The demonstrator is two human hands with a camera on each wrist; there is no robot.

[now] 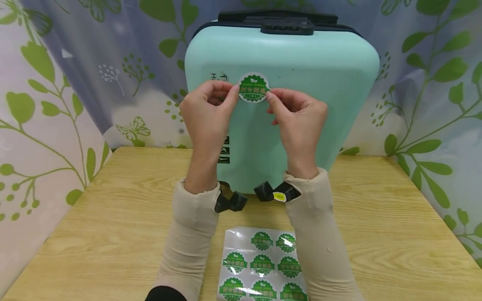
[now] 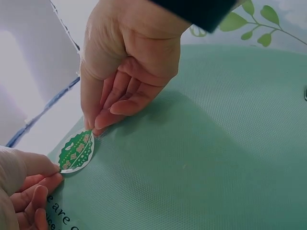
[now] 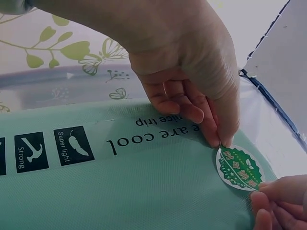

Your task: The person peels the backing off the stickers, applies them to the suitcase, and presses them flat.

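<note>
A round green sticker (image 1: 254, 88) with a white rim is stretched between both hands in front of a mint-green suitcase (image 1: 271, 138). The left hand (image 1: 207, 108) pinches its left edge between thumb and forefinger; the right hand (image 1: 303, 127) pinches its right edge the same way. In the left wrist view the sticker (image 2: 76, 152) lies close over the suitcase's textured face. Whether it adheres there, I cannot tell. The right wrist view has the left hand (image 3: 192, 72) above the sticker (image 3: 240, 167) and the right hand's fingers (image 3: 283, 191) at lower right.
The suitcase stands upright at the back of a wooden table (image 1: 384, 225), with a black handle (image 1: 278, 17) and combination lock (image 1: 288, 27) on top. A sheet (image 1: 237, 240) of similar stickers lies nearer, between the forearms. Behind hangs a leaf-patterned curtain (image 1: 143, 83).
</note>
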